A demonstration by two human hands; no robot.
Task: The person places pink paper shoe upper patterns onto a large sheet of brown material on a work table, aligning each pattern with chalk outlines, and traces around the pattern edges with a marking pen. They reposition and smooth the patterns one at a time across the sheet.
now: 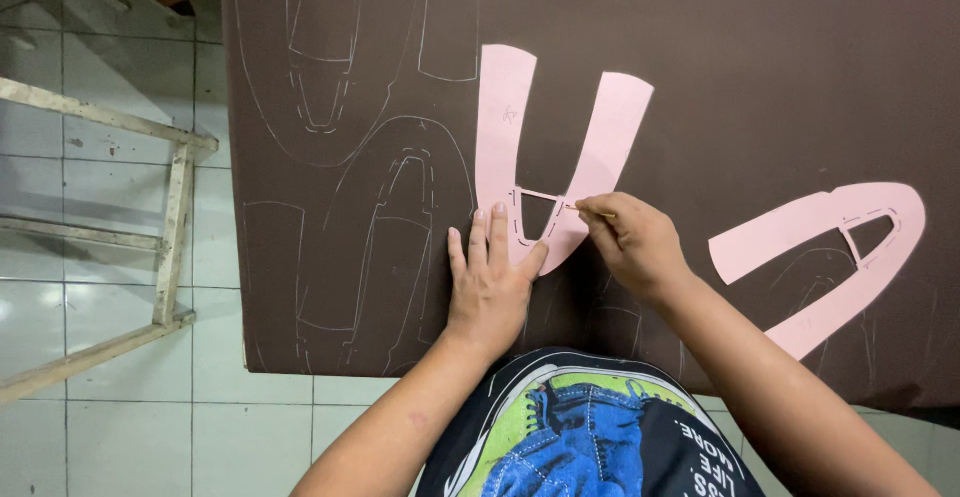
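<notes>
A pink paper template (500,127), shaped like a U with a cut-out near its base, lies flat on a large brown sheet (720,77). My left hand (490,277) presses its fingers flat on the template's lower left edge. My right hand (630,242) pinches a thin marking stick (595,213) whose tip sits at the cut-out's right side. White traced outlines of the same shape cover the sheet to the left.
A second pink template (815,257) lies on the sheet at the right. The sheet's left edge hangs over a white tiled floor (110,427), where a wooden frame (170,237) stands.
</notes>
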